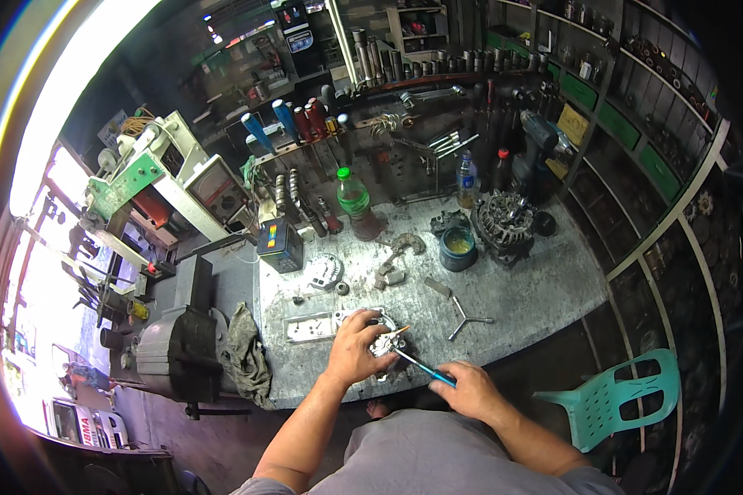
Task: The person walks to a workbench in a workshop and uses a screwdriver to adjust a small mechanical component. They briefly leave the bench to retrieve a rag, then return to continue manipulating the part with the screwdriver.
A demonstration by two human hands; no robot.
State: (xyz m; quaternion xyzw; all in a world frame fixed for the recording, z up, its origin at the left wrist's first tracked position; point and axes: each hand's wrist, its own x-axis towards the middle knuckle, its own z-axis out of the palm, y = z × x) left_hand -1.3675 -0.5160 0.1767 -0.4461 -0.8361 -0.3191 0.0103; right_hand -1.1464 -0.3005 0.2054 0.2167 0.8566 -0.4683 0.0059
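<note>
At the bench's near edge, my left hand (357, 350) is closed round the side of a silvery cast-metal alternator housing (385, 344). A thin orange sliver (399, 331) sticks out by its fingertips; what it is I cannot make out. My right hand (469, 388) grips a screwdriver (439, 375) by its blue handle, from the right. The shaft slants up and left, and its tip meets the housing or lies right over it; my fingers partly hide the metal. Left of the housing lies a shallow rectangular tray (309, 328) with small bits in it.
A three-armed wrench (468, 318) lies to the right on the metal-topped bench (520, 289). Farther back are an alternator (504, 221), a blue tub (457, 250) and a green-capped bottle (353, 196). A vise (177, 338) and rag (248, 355) are left; a green chair (615, 396) stands right.
</note>
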